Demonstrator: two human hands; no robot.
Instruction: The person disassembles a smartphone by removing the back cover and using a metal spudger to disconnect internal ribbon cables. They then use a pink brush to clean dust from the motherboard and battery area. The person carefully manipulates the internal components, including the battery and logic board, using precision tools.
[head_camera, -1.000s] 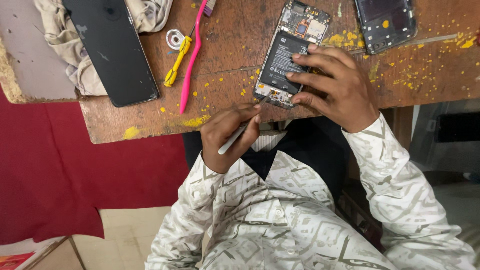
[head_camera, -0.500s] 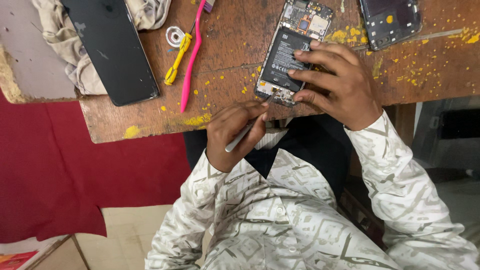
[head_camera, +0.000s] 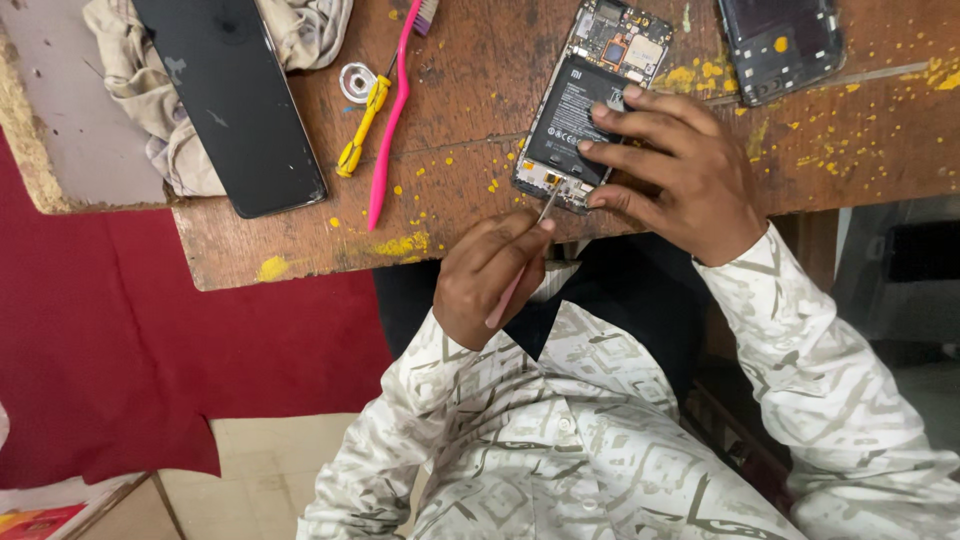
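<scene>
You're pinching the thin tool (head_camera: 512, 288) in your left hand (head_camera: 487, 280), poking the near end of the open phone (head_camera: 585, 105). Your right hand (head_camera: 680, 170) is gripping it at the table (head_camera: 470, 100) edge. One slip and you're gouging the battery (head_camera: 568, 125).

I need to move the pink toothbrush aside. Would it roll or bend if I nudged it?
The toothbrush is long and thin, lying flat on the table, so it would probably slide or pivot rather than roll. It looks like light plastic, likely slightly springy. The yellow tool beside it might get dragged along.
</scene>
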